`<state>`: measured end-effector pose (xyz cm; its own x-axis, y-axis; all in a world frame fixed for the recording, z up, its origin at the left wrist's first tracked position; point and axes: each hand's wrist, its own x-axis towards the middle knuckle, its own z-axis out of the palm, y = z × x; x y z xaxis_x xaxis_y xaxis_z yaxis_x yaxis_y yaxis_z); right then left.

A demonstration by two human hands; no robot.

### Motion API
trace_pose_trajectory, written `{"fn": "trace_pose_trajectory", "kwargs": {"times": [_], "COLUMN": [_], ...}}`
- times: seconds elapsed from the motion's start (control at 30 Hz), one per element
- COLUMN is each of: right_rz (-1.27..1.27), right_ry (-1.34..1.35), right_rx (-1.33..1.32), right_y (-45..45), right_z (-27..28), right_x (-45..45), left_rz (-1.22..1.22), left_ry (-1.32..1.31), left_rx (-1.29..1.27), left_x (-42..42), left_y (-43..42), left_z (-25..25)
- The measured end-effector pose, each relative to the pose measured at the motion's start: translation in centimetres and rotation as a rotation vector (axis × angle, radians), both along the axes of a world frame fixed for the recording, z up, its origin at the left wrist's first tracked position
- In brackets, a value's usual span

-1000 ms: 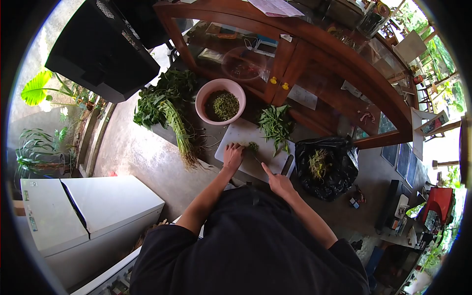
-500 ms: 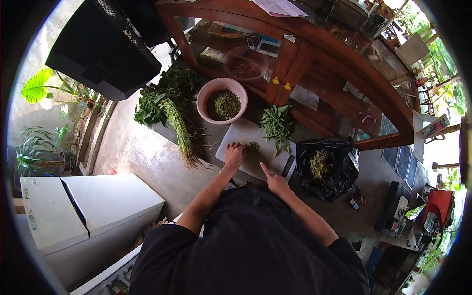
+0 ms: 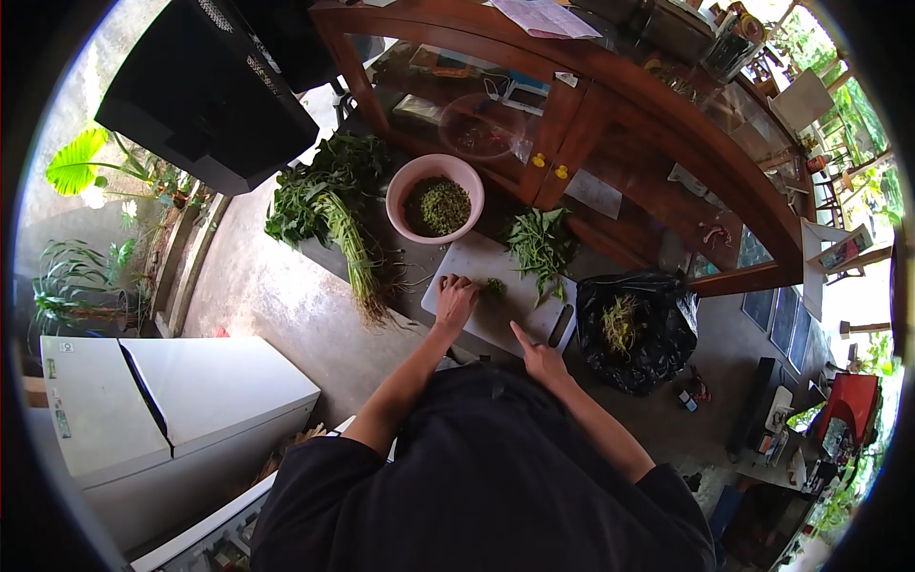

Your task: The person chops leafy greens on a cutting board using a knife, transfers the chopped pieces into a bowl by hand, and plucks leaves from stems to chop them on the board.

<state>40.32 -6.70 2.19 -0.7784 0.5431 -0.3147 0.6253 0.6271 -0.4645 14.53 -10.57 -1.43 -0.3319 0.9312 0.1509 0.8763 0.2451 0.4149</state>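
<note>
On a white cutting board point(image 3: 474, 255), my left hand point(image 3: 457, 299) rests with bent fingers pressed down over leafy greens, mostly hidden beneath it. A small heap of chopped greens point(image 3: 494, 286) lies just right of its fingertips. My right hand point(image 3: 543, 362) is at the board's near edge, its index finger stretched forward and its other fingers curled in. Whatever those fingers hold is too small or hidden to make out. Uncut leafy greens point(image 3: 538, 243) lie over the board's far right part. Beyond the board stands a pink bowl point(image 3: 396, 195) containing chopped greens point(image 3: 440, 206).
Left of the bowl lies a large bundle of long-stemmed greens point(image 3: 348, 229) with roots. A black plastic bag point(image 3: 658, 367) holding pale stem trimmings point(image 3: 621, 324) sits to the right. A wooden glass-door cabinet point(image 3: 558, 124) closes off the far side. A white refrigerator point(image 3: 219, 386) stands at left.
The whole view has shifted slightly. Both hands keep nearly the same places relative to the board, and the chopped heap looks much the same.
</note>
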Motion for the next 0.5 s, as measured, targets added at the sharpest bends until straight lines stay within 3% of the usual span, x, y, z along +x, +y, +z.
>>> {"fn": "trace_pose_trajectory", "kwargs": {"times": [0.13, 0.5], "right_rz": [-0.031, -0.016], "right_ry": [-0.101, -0.023], "right_rx": [-0.009, 0.076], "right_y": [0.0, 0.6], "right_z": [1.0, 1.4], "right_x": [-1.4, -0.5], "left_rz": [-0.033, -0.046], "left_ry": [0.081, 0.138], "left_rx": [0.005, -0.063], "left_x": [0.0, 0.6], "left_y": [-0.1, 0.4], "left_z": [-0.1, -0.2]}}
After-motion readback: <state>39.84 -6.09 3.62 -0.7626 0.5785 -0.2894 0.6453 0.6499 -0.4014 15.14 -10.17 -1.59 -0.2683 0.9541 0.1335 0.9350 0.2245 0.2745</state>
